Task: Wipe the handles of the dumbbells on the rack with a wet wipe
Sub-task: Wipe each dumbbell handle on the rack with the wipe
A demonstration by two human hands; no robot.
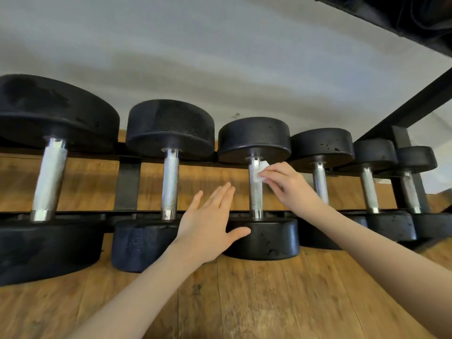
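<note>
Pinching a wet wipe [261, 170] against the third dumbbell's handle [255, 192], right hand [286, 183]

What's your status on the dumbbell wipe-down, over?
Right hand pinching wet wipe on third dumbbell handle. Left hand open. Nothing blocking.

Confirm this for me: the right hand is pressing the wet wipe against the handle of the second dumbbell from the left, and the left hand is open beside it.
One thing is off. The head view shows the right hand pressing the wet wipe against the handle of the third dumbbell from the left, not the second. The left hand is indeed open beside it.
</note>
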